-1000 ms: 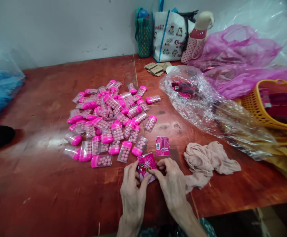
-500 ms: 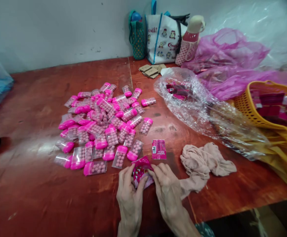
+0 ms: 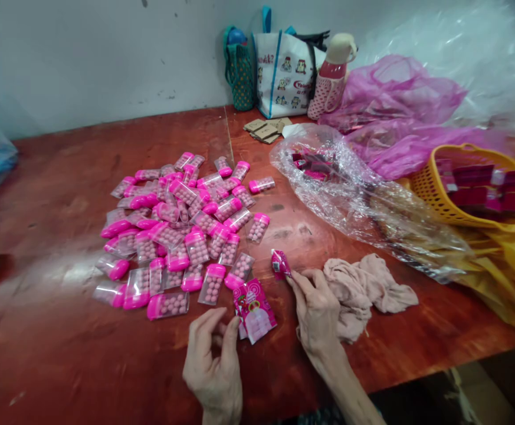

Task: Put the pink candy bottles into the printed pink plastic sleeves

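My left hand (image 3: 213,363) has its fingers curved and apart, the thumb tip close to the left edge of a pink printed packet (image 3: 257,313). The packet lies on the table with a see-through lower part; I cannot tell if the thumb touches it. Between thumb and fingers, my right hand (image 3: 318,313) pinches the near corner of a small pink printed sleeve (image 3: 279,264), which is tilted and bent. Just beyond the packet lies a heap of clear flat containers (image 3: 197,245) with pink caps and pink balls inside.
A crumpled beige cloth (image 3: 372,283) lies right of my right hand. Behind it are a clear plastic bag (image 3: 328,177) and a yellow basket (image 3: 429,189) holding dark pink packs. Cardboard pieces (image 3: 266,130), a white bag (image 3: 284,77) and a bottle (image 3: 334,71) stand near the wall.
My left hand has let go of the pink packet and drawn back left. My right hand has moved from the packet to the sleeve and lifted its near edge.
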The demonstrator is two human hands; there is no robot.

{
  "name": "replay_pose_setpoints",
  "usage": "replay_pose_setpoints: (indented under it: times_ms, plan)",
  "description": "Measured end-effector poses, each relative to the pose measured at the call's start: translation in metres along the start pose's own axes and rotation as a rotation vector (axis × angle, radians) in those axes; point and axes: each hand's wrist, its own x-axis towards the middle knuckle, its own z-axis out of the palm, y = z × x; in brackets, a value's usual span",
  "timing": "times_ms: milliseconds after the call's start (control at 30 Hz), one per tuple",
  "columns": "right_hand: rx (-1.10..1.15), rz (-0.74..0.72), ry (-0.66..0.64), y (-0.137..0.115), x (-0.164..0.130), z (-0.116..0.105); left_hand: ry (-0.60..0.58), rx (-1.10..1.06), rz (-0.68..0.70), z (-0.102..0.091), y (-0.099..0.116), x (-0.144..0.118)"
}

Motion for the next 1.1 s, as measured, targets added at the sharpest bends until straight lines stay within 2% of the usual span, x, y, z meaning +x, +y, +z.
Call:
replay_pose_setpoints:
  times_ms: [67,133,200,300,400,467,567,600,667,767,867,933,1033,1100]
  plan:
    - [0.015,-0.048,0.027,-0.006,-0.002,-0.007,-0.093,-0.091,-0.062,0.003,0.012,0.006]
    - [0.031,-0.171,0.045,-0.015,-0.003,-0.017,-0.233,-0.271,-0.266,0.010,0.025,0.011]
    - [0.045,-0.368,0.055,-0.024,-0.002,-0.024,-0.343,-0.484,-0.483,0.018,0.035,0.016]
    - [0.056,-0.618,0.038,-0.032,0.000,-0.029,-0.391,-0.753,-0.692,0.027,0.043,0.023]
    - [0.105,-0.681,-0.028,-0.035,0.001,-0.027,-0.368,-0.894,-0.835,0.029,0.043,0.027]
    - [0.195,-0.623,-0.131,-0.036,0.000,-0.028,-0.356,-0.952,-0.887,0.027,0.039,0.031]
    - [0.417,-0.447,-0.291,-0.037,0.001,-0.034,-0.360,-1.022,-0.948,0.023,0.034,0.038]
    - [0.481,-0.373,-0.292,-0.038,0.003,-0.036,-0.371,-1.045,-0.958,0.021,0.032,0.040]
    - [0.534,-0.227,-0.198,-0.038,0.007,-0.036,-0.406,-1.095,-0.949,0.017,0.031,0.044]
    - [0.481,-0.077,-0.111,-0.039,0.016,-0.030,-0.442,-1.166,-0.908,0.013,0.031,0.045]
    - [0.535,-0.008,-0.236,-0.043,0.019,-0.021,-0.480,-1.171,-0.927,0.013,0.033,0.041]
    - [0.645,0.094,-0.296,-0.044,0.018,-0.017,-0.498,-1.126,-0.940,0.015,0.033,0.039]
    - [0.754,0.313,-0.331,-0.041,0.014,-0.013,-0.459,-0.983,-0.894,0.019,0.032,0.036]
    - [0.762,0.390,-0.359,-0.038,0.012,-0.010,-0.427,-0.879,-0.842,0.020,0.029,0.035]
